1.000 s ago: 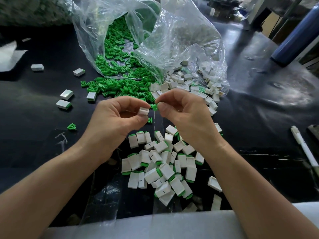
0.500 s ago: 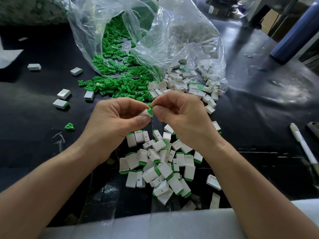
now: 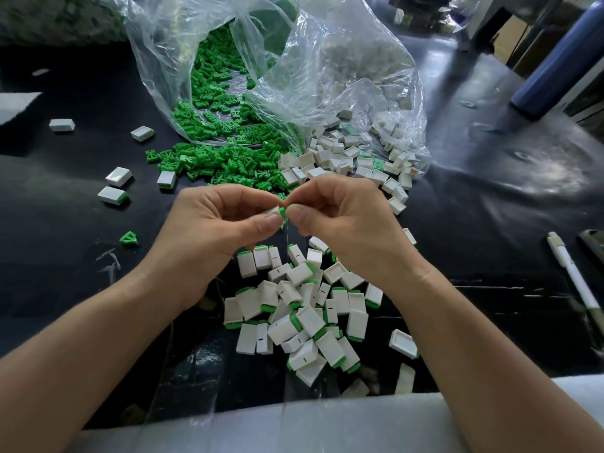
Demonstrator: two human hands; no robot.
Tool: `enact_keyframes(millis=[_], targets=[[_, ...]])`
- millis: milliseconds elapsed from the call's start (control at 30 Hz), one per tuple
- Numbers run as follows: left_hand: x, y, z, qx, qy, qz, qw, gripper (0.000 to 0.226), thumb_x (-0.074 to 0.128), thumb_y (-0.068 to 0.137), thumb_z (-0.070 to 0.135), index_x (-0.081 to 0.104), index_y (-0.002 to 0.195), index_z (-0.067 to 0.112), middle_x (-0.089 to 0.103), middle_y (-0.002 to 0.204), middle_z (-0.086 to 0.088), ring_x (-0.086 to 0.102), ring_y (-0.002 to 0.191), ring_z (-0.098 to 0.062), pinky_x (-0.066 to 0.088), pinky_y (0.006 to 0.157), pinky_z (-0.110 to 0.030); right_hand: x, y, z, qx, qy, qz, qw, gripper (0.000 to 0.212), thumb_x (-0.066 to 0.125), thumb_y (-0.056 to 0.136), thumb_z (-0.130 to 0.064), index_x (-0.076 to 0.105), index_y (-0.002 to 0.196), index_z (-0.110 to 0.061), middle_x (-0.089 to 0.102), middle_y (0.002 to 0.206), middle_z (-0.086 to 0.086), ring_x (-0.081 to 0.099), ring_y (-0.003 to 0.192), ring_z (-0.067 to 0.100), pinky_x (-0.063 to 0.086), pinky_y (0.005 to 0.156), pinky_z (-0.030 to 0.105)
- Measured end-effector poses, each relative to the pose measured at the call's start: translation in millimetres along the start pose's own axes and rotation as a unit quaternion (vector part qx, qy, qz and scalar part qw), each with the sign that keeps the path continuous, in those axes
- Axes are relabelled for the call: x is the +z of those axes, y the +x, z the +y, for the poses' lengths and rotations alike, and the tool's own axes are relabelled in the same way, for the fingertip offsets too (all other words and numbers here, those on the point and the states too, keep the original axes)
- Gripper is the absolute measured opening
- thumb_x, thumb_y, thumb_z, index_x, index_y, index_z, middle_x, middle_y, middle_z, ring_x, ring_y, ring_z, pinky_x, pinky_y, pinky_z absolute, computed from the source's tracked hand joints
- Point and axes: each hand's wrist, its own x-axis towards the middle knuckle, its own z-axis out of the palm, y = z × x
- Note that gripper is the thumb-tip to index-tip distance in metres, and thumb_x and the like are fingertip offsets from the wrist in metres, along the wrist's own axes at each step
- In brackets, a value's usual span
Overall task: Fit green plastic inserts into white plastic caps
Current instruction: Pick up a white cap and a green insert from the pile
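Insert in right grip, against cap

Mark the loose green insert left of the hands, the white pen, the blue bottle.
loose green insert (image 3: 129, 238): head view, its centre
white pen (image 3: 574, 276): head view, mid barrel
blue bottle (image 3: 564, 60): head view, side wall

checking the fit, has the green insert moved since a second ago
Yes: green insert shifted slightly left and nearer the finished pile, now meeting the white cap.
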Motion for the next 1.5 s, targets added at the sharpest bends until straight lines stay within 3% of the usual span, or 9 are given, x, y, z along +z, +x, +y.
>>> enact_keyframes(millis=[233,633,800,933,1033,1233,1367,1433,1500], targets=[[1.7,-1.1,3.2,0.010,0.008,-0.008,1.000,0.025,0.069,0.056,0.011,0.068,0.081,0.012,0.071,0.064,0.003,0.062,0.054,-0.002,0.046,0.050,-0.010,2.1,-1.0,-1.0,0.042,-0.027,-0.031,0.998,0.021,0.058,0.089,-0.017,0.057,0.071,-0.028,0.064,0.071,0.003,0.061,0.071,0.022,0.052,0.074,0.047],[-1.0,-1.4,1.6,0.009,0.023,-0.004,1.000,0.027,0.071,0.054,0.016,0.068,0.081,0.016,0.071,0.065,0.000,0.065,0.057,-0.008,0.052,0.053,-0.018,0.0,-2.7,-4.1,0.037,-0.067,-0.055,0.996,0.028,0.053,0.092,-0.024,0.060,0.076,-0.003,0.061,0.069,0.009,0.057,0.071,0.029,0.050,0.070,0.047],[-3.1,-2.5,2.3,0.015,0.028,-0.029,0.999,0.034,0.072,0.052,0.016,0.067,0.085,0.015,0.069,0.062,-0.003,0.062,0.053,-0.008,0.050,0.049,-0.017,-2.4,-4.8,-6.6,0.014,-0.105,-0.088,0.990,0.024,0.052,0.092,-0.015,0.052,0.068,-0.013,0.052,0.062,-0.004,0.045,0.059,0.011,0.040,0.060,0.030],[-3.0,-4.5,3.9,0.044,0.058,-0.046,0.996,0.039,0.072,0.053,0.014,0.066,0.091,0.018,0.070,0.064,-0.002,0.062,0.054,-0.006,0.049,0.051,-0.015,-3.6,-6.5,-9.3,-0.028,-0.173,-0.104,0.979,0.025,0.052,0.091,-0.011,0.046,0.067,-0.013,0.051,0.063,0.004,0.041,0.059,0.015,0.034,0.058,0.032],[-2.7,-6.2,4.3,0.062,0.085,-0.052,0.993,0.041,0.071,0.054,0.013,0.064,0.094,0.020,0.070,0.065,0.000,0.063,0.054,-0.004,0.050,0.054,-0.013,-4.2,-7.1,-10.9,-0.055,-0.228,-0.114,0.965,0.032,0.052,0.091,-0.012,0.036,0.064,-0.018,0.037,0.057,-0.009,0.035,0.056,0.008,0.029,0.056,0.025],[-2.3,-10.2,4.4,0.073,0.124,-0.066,0.987,0.041,0.070,0.055,0.017,0.063,0.095,0.026,0.070,0.068,-0.001,0.063,0.055,-0.007,0.054,0.057,-0.020,-2.3,-7.3,-12.5,-0.069,-0.292,-0.156,0.941,0.021,0.048,0.093,-0.017,0.042,0.073,-0.016,0.040,0.065,-0.007,0.040,0.068,0.017,0.033,0.064,0.034],[-4.2,-7.9,4.4,0.065,0.074,-0.057,0.994,0.043,0.072,0.052,0.019,0.064,0.094,0.024,0.070,0.065,0.000,0.064,0.055,-0.006,0.052,0.054,-0.016,-2.4,-7.3,-12.4,-0.072,-0.217,-0.117,0.966,0.032,0.052,0.092,-0.013,0.038,0.063,-0.018,0.036,0.057,-0.010,0.034,0.055,0.009,0.027,0.056,0.030],[-4.5,-6.3,5.0,0.055,0.034,-0.044,0.997,0.043,0.074,0.049,0.023,0.065,0.092,0.023,0.070,0.064,-0.001,0.064,0.056,-0.008,0.053,0.054,-0.018,-2.7,-7.4,-10.5,-0.050,-0.139,-0.084,0.985,0.029,0.054,0.091,-0.014,0.049,0.063,-0.010,0.042,0.057,-0.001,0.033,0.052,0.007,0.029,0.053,0.028],[-3.8,-5.2,5.4,0.046,-0.009,-0.040,0.998,0.043,0.074,0.049,0.025,0.066,0.091,0.022,0.070,0.065,0.000,0.065,0.058,-0.010,0.054,0.054,-0.019,-2.7,-7.1,-10.5,-0.011,-0.044,-0.060,0.997,0.035,0.054,0.091,-0.028,0.054,0.065,-0.004,0.047,0.058,0.006,0.040,0.053,0.011,0.035,0.053,0.034]])
